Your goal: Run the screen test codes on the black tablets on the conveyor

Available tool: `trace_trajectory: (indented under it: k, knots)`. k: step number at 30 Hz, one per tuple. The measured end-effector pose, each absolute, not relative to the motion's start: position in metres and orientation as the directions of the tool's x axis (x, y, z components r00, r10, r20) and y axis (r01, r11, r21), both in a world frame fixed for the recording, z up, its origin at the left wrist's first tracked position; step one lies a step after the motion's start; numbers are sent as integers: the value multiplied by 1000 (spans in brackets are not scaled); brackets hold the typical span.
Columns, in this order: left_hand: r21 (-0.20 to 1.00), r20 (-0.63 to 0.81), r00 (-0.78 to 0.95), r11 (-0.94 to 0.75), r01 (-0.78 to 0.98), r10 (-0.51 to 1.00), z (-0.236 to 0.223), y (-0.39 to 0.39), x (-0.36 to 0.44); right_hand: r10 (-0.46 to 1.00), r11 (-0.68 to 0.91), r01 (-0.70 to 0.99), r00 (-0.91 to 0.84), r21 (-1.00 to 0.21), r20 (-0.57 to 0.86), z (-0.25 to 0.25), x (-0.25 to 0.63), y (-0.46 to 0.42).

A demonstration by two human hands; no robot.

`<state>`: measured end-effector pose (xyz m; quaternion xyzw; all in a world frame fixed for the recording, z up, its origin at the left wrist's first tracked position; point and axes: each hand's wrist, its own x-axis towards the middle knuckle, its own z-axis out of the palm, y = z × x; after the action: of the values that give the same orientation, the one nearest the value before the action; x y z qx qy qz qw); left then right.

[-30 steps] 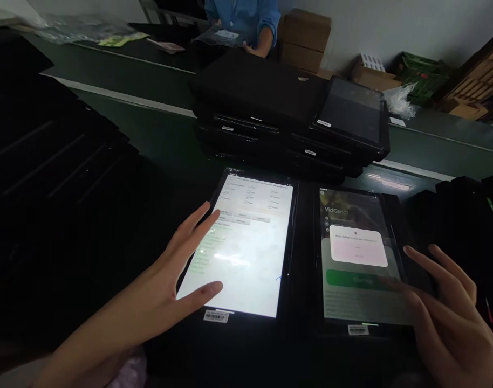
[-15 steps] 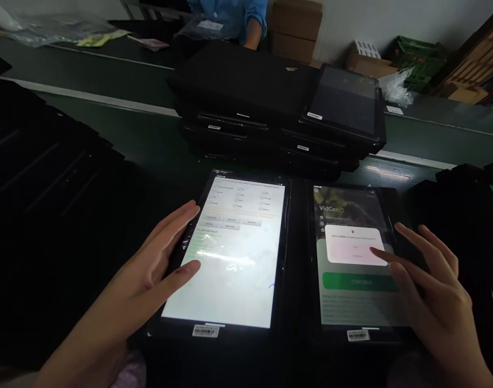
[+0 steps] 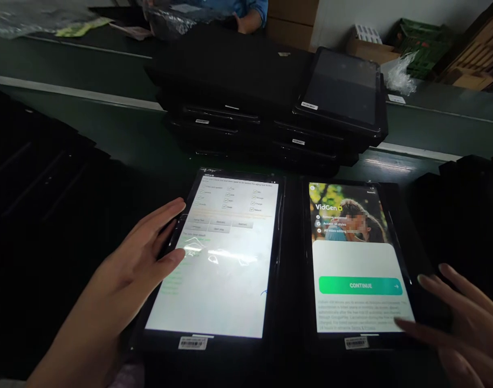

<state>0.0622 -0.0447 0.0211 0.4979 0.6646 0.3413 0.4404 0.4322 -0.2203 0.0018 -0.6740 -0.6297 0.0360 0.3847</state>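
My left hand [image 3: 137, 264] lies at the left edge of a lit tablet [image 3: 226, 291], its fingers stretched out and the thumb apart over the screen. That screen shows check boxes, grey buttons and green text lines. Beside it a second tablet [image 3: 357, 264] displays a "VidGen" page with a green CONTINUE button. My right hand [image 3: 460, 318], somewhat blurred, is at this tablet's lower right, fingers apart and holding nothing. One fingertip appears over the screen's lower right corner; whether it touches is unclear. Both tablets carry a barcode label on the bottom bezel.
Behind the lit tablets stands a stack of black tablets [image 3: 230, 70], with a dark-screened tablet [image 3: 341, 89] on top. Dark stacked items [image 3: 32, 145] fill the left side. Across the bench are a co-worker's arm [image 3: 252, 19], plastic bags [image 3: 40, 16] and a green crate [image 3: 420, 43].
The pop-up on the right tablet has vanished and its page has brightened. My right hand has drawn back right and down; my left hand has slid slightly up the tablet's edge.
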Motion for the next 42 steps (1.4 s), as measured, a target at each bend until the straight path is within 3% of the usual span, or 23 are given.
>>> trace_trajectory:
  k: [4, 9, 12, 15, 19, 26, 34, 39, 42]
  knots:
    - [895, -240, -108, 263, 361, 965, 18, -42, 60, 879, 105, 883, 132, -457, 458, 15, 432, -199]
    - [892, -239, -126, 269, 364, 963, 22, -44, 65, 892, 250, 839, -5, -483, 452, 18, 425, -199]
    - [893, -235, -140, 271, 360, 962, 24, -46, 68, 906, 281, 861, -91, -425, 414, 14, 424, -209]
    - [896, -218, -119, 247, 369, 969, 22, -45, 66, 937, 125, 912, 20, -390, 349, 14, 421, -213]
    - [915, -189, -96, 211, 344, 977, 19, -44, 62, 866, -28, 858, 277, -513, 415, 15, 412, -214]
    - [925, -164, -49, 171, 339, 985, 16, -45, 61, 863, 89, 830, 212, -551, 459, 9, 404, -225]
    - [917, -176, -67, 188, 352, 982, 20, -48, 65, 899, 51, 844, 194, -533, 394, 11, 400, -231]
    - [920, -170, -65, 182, 346, 983, 20, -50, 65, 906, 57, 896, 139, -441, 399, 8, 405, -226]
    - [923, -172, -78, 188, 336, 982, 22, -51, 67, 889, -11, 889, 219, -459, 403, 11, 402, -220]
